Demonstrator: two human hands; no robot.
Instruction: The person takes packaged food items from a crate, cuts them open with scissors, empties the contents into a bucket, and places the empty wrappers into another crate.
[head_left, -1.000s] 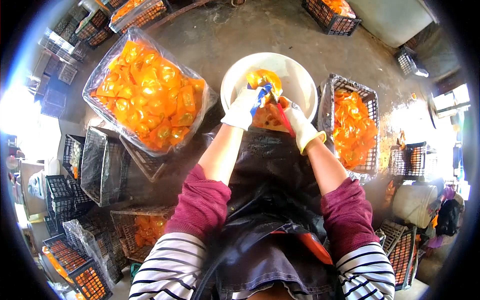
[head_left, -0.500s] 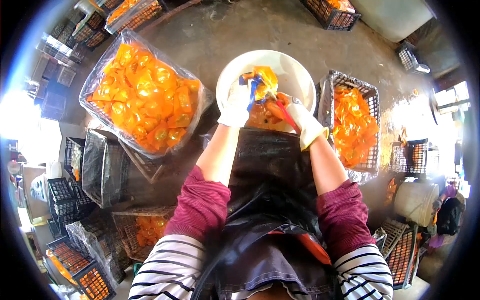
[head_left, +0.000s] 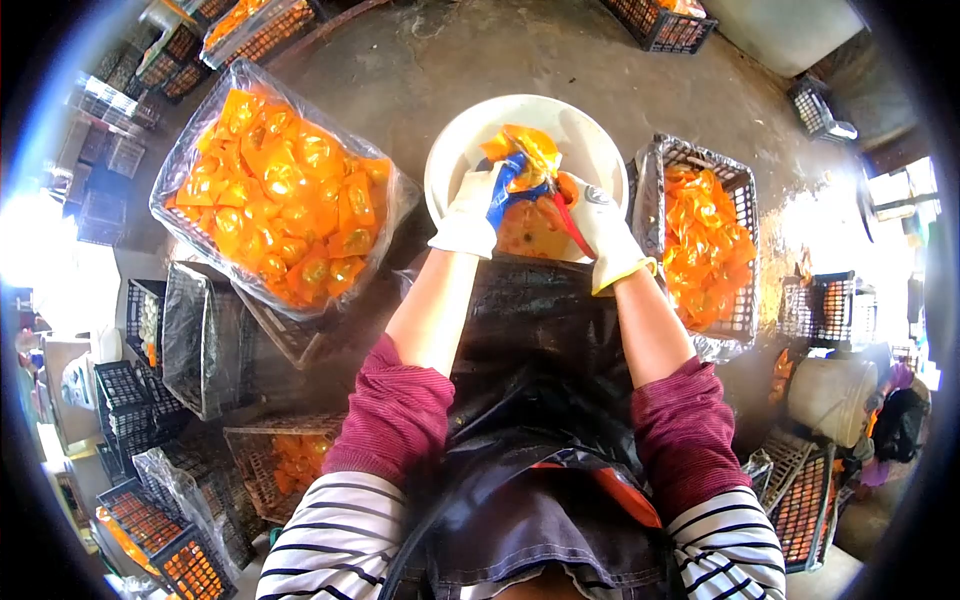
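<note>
My left hand [head_left: 468,212], in a white glove, is closed on an orange plastic packet [head_left: 527,150] above a white tub [head_left: 440,150]. Blue material shows by its fingers; whether it belongs to the glove or the packet I cannot tell. My right hand [head_left: 598,222], gloved in white with a yellow cuff, grips a red-handled tool [head_left: 574,232] that slants up to the packet. The tool's working end is hidden by the packet and fingers. Orange-brown contents [head_left: 530,235] lie low in the tub.
Left of the tub stands a plastic-lined crate [head_left: 395,215] heaped with orange packets [head_left: 280,190]. At right, a black crate [head_left: 742,200] holds crumpled orange plastic [head_left: 703,250]. A lined black crate [head_left: 205,340] and a white bucket [head_left: 832,400] stand farther out. A dark apron [head_left: 530,330] covers my lap.
Both hands have come closer together at the packet. The packet has tilted and shifted slightly, and more of the blue material shows. The red tool's end has moved in against it.
</note>
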